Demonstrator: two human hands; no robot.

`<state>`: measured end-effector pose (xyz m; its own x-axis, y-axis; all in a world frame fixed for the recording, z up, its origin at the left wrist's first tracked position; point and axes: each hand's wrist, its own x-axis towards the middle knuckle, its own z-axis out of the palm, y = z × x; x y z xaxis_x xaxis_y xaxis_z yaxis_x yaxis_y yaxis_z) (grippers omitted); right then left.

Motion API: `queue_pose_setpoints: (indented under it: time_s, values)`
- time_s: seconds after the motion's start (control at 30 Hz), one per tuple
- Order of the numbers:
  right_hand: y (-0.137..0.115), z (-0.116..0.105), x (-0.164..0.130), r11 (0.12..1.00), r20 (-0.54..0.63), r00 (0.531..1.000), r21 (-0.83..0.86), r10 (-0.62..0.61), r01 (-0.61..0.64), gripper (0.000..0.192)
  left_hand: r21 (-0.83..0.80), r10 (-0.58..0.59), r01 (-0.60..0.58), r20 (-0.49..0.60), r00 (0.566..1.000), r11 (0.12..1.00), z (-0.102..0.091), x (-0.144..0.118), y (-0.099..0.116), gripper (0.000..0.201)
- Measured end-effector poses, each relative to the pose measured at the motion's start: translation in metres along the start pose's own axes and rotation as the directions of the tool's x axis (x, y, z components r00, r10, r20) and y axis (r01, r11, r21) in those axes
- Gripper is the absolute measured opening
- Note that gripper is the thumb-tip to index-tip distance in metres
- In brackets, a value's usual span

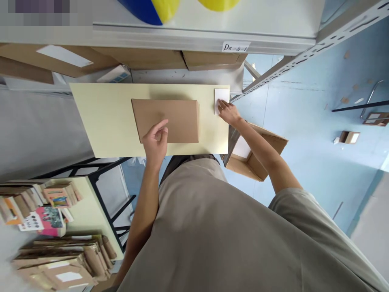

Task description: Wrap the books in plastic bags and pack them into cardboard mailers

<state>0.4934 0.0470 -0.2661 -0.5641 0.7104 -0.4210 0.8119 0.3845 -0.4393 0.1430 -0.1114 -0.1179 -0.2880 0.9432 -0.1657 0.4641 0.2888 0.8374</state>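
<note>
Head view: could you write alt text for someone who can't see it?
A person's right hand is on a small white card or pad at the right end of a pale yellow tabletop; the left hand is over the near left part of a closed cardboard box.

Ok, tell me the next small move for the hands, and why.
Probably pinch the white pad with the right hand and slide it toward the cardboard box: those fingers already touch it at the table's right end, while the left hand is over the box, whose visible top looks bare.
</note>
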Motion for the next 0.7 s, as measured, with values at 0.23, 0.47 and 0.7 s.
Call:
queue_pose_setpoints:
  time_s: [0.23,0.47,0.7]
  values:
    - [-0.012,-0.010,-0.005,0.995,0.116,0.992,-0.085,0.053,-0.044,0.052,-0.076,0.014,-0.006,0.107,0.994,0.997,0.020,0.011,0.024,0.042]
    - [-0.027,-0.018,-0.016,0.982,0.078,0.983,-0.094,0.168,-0.161,0.060,-0.110,0.015,0.002,0.151,0.988,0.994,0.033,0.013,0.030,0.041]
    - [-0.014,-0.022,-0.013,0.918,-0.138,0.936,0.285,0.323,-0.275,0.016,-0.114,0.036,-0.015,0.183,0.982,0.993,0.041,0.018,0.038,0.040]
